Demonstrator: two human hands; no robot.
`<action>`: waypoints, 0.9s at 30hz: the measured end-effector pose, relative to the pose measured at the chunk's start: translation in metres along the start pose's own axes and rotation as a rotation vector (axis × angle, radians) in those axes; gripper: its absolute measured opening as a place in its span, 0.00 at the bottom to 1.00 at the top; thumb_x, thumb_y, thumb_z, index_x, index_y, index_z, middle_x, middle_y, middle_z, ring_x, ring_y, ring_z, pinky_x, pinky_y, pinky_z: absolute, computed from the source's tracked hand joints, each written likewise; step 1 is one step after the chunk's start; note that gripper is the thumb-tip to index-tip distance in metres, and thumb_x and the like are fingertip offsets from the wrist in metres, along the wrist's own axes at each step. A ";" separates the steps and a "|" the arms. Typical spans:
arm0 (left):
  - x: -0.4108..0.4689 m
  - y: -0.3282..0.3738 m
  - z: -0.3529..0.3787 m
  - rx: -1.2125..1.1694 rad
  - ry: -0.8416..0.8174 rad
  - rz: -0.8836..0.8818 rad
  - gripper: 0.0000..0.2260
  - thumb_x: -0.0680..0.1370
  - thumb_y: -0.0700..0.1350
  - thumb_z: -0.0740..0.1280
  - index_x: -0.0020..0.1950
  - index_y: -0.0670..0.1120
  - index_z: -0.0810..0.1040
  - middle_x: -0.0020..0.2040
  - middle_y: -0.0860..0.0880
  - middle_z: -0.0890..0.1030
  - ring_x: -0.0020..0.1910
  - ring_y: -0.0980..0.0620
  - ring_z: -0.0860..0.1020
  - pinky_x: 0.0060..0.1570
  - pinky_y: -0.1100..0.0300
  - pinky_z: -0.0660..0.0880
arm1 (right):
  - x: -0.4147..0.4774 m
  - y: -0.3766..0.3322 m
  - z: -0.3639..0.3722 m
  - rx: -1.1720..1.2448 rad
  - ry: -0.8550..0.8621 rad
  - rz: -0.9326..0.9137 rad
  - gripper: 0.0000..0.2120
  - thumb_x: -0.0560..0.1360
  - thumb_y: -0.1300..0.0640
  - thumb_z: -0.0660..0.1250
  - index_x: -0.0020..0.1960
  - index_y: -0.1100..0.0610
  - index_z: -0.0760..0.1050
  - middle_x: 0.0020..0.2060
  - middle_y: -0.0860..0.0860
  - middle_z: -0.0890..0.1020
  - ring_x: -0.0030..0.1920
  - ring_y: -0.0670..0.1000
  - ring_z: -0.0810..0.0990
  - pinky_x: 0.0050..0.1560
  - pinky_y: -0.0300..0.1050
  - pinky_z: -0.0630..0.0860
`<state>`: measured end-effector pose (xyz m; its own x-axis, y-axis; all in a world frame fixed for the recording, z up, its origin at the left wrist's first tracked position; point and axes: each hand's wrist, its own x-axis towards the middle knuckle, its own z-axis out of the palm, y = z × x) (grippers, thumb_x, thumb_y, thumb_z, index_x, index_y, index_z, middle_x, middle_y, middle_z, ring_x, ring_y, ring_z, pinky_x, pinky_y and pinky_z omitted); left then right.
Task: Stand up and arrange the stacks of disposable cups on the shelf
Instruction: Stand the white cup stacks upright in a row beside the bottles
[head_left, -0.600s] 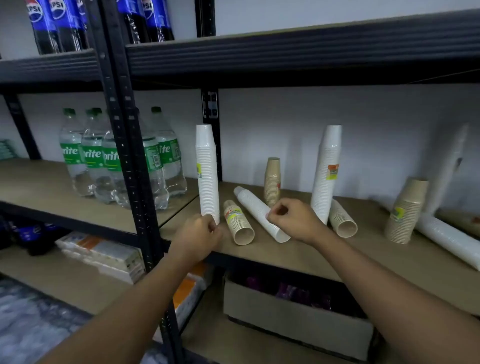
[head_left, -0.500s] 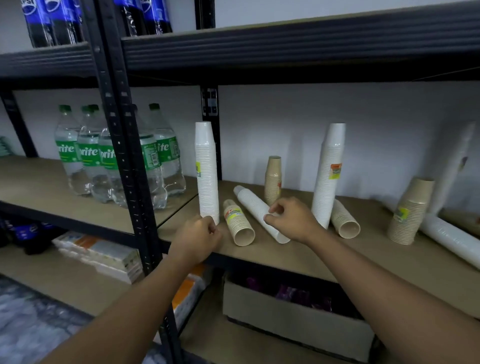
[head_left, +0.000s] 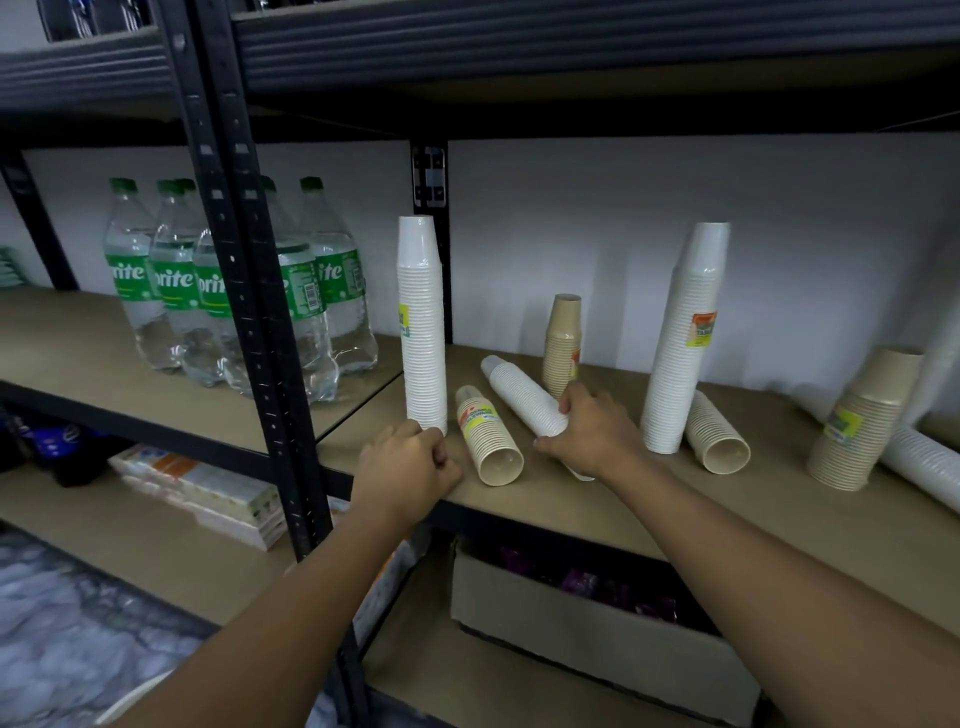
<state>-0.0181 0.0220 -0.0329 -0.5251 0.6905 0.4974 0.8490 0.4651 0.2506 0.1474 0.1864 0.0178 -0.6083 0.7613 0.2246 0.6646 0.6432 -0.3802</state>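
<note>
Head view: left hand (head_left: 410, 462), curled and empty, rests on the shelf (head_left: 727, 519) edge at 7 o'clock of the upright white stack (head_left: 422, 322). Right hand (head_left: 597, 439) grips the fallen white stack (head_left: 519, 389); it should tip it rim-down, clear of the brown stack (head_left: 496, 454) at its 9 o'clock. Bottles (head_left: 176, 291) read "Sprite"; cup stickers (head_left: 477, 415) illegible.
</note>
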 end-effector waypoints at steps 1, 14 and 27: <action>0.000 0.000 0.001 0.004 0.007 0.002 0.08 0.71 0.54 0.67 0.39 0.50 0.76 0.40 0.53 0.74 0.43 0.49 0.73 0.39 0.57 0.65 | 0.001 0.001 0.001 0.003 -0.003 0.007 0.25 0.66 0.44 0.75 0.55 0.51 0.67 0.56 0.56 0.76 0.57 0.60 0.75 0.51 0.50 0.74; -0.003 0.003 0.002 0.021 0.014 -0.024 0.08 0.73 0.54 0.66 0.43 0.51 0.77 0.44 0.52 0.75 0.47 0.49 0.73 0.44 0.55 0.69 | -0.009 -0.002 -0.001 0.415 0.091 -0.024 0.20 0.75 0.46 0.70 0.59 0.51 0.65 0.56 0.49 0.76 0.51 0.54 0.76 0.45 0.46 0.69; -0.006 0.007 0.009 -0.002 0.091 -0.044 0.08 0.73 0.53 0.67 0.41 0.49 0.81 0.42 0.51 0.78 0.44 0.47 0.74 0.40 0.55 0.72 | -0.013 -0.001 0.015 0.844 0.220 -0.040 0.36 0.72 0.55 0.76 0.70 0.50 0.56 0.62 0.52 0.73 0.59 0.49 0.76 0.57 0.43 0.73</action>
<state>-0.0094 0.0266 -0.0415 -0.5545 0.6160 0.5595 0.8254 0.4931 0.2751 0.1477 0.1747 0.0023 -0.4690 0.7938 0.3871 0.0477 0.4605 -0.8864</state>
